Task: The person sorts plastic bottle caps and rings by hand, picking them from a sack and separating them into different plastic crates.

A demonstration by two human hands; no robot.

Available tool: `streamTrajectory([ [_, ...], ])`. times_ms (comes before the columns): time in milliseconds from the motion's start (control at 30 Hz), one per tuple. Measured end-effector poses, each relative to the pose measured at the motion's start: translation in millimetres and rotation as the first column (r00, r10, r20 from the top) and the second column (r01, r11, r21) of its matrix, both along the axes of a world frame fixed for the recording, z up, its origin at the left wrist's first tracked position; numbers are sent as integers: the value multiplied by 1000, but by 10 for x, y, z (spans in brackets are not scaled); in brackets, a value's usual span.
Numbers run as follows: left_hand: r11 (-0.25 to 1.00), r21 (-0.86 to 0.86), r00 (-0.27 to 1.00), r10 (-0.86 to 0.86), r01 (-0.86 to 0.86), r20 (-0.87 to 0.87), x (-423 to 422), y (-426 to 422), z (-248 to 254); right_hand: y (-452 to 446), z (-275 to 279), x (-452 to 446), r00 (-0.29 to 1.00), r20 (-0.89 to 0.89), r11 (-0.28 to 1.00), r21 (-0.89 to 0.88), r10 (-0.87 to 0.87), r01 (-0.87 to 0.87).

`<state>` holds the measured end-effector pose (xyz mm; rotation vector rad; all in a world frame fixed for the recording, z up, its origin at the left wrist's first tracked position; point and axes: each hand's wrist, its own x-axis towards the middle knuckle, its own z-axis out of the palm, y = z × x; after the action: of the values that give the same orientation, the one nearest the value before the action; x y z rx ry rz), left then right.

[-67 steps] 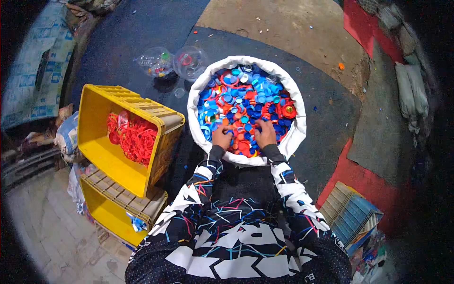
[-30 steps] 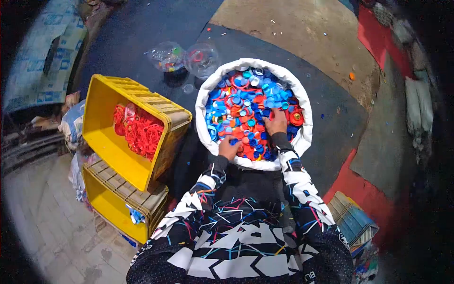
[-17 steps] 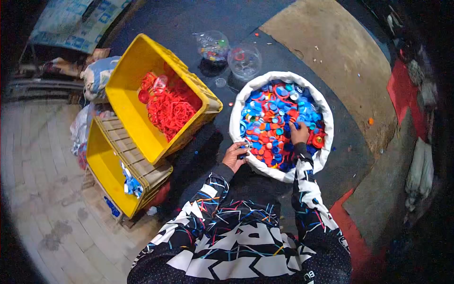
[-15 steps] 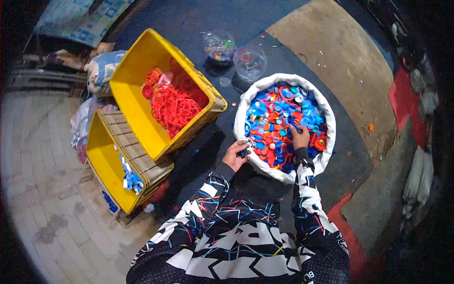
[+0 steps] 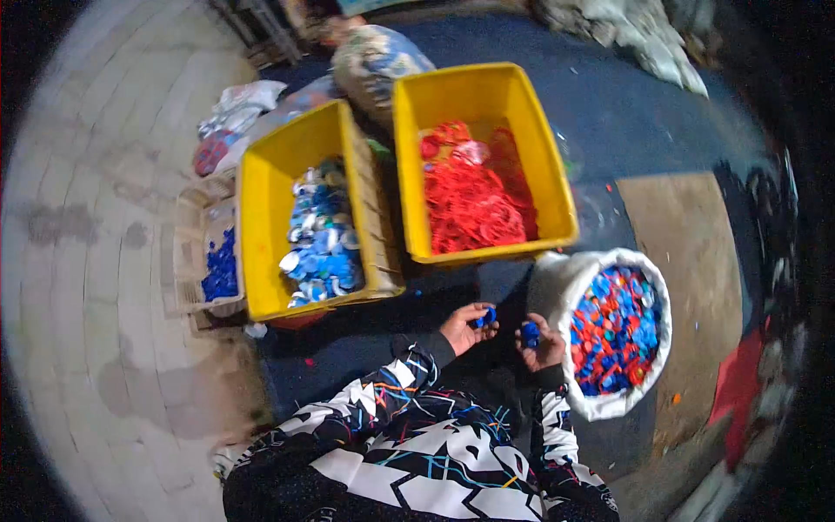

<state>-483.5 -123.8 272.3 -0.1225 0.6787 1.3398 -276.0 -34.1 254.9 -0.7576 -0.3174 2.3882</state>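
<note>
Right hand (image 5: 544,346): set among the mixed caps (image 5: 613,331) half a second ago, now being held outside the sack (image 5: 664,335), just beside its left rim; contact with the rim is not being resolved. Its fingers are being kept curled, a dark blue cap (image 5: 530,334) being gripped. Left hand (image 5: 468,330): now being held farther from the rim, with blue caps (image 5: 485,319) being gripped; the count is not being resolved. The view is being turned leftward. Meaning, as judged: picking in the sack is being paused, and blue caps are being kept apart from the mixed pile.

Edges: the near edge of the ring bin (image 5: 412,196) is being faced by both hands, red rings (image 5: 478,209) being held inside. To its left, the cap bin (image 5: 263,217) is being seen with blue and white caps (image 5: 326,252); its near right corner is being placed nearest the left hand, apart from it. Past its left edge, blue pieces (image 5: 222,268) are being contained in a crate (image 5: 186,248).

Room: a strip of dark floor (image 5: 348,344) is being left between the hands and both bins. Clearance is being judged tightest at the sack's left rim.
</note>
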Motion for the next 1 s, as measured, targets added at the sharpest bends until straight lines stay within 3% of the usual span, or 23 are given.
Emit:
streamTrajectory([
  [100,991,98,995,93,-91,-19,-728,-701,-87,-404,73,-912,984,-86,988,18,156,-155],
  [200,954,132,963,271,-269,1,-1513,-1444,-105,-907,-32,-1897,939,-64,940,75,337,-332],
  [233,934,138,943,333,-329,-4,-1772,-1678,-57,-1104,-12,-2258,938,-83,941,7,337,-338],
  [367,764,119,771,636,-634,20,-2578,-2507,-80,-1821,5,-3475,843,-83,846,17,532,-532],
  [400,697,164,711,701,-698,45,-2755,-2672,-124,-1951,-18,-3737,816,-78,813,-66,573,-578],
  [433,625,204,648,758,-753,71,-2935,-2808,-167,-2085,-34,-3993,726,-153,739,48,670,-672],
  [467,528,169,540,841,-832,27,-3104,-2870,-257,-2184,-89,-4175,719,307,502,548,623,-669],
  [500,504,92,511,857,-859,69,-3298,-3001,-283,-2343,-13,-4400,746,599,-12,782,291,-624],
  [567,398,144,409,911,-906,58,-3619,-3209,-232,-2562,338,-4849,711,627,-91,767,319,-635],
  [600,383,159,395,917,-910,51,-3804,-3282,-217,-2594,308,-5109,695,703,-364,693,151,-622],
  [667,359,138,369,928,-923,59,-4231,-3412,-317,-2784,303,-5596,652,575,84,715,494,-694],
  [733,328,150,340,939,-933,57,-4485,-3532,0,-2857,138,-6071,622,572,9,732,535,-681],
  [767,345,107,351,935,-932,42,-4545,-3616,257,-2951,419,-6180,727,490,-68,848,481,-526],
  [800,304,149,314,948,-941,49,-4660,-3674,191,-2930,285,-6408,697,555,-153,819,454,-553],
  [867,223,234,244,967,-947,68,-4867,-3760,-28,-2813,-295,-6827,668,566,-133,801,484,-583],
  [900,195,218,209,977,-956,39,-4872,-3774,-26,-2748,-580,-6987,671,508,-30,808,539,-588],
  [967,141,185,141,990,-973,-14,-4791,-3791,-71,-2623,-844,-7041,668,461,79,787,584,-612],
  [1000,144,181,154,987,-973,43,-4773,-3818,-236,-2554,-916,-6959,662,470,90,773,584,-628],
])
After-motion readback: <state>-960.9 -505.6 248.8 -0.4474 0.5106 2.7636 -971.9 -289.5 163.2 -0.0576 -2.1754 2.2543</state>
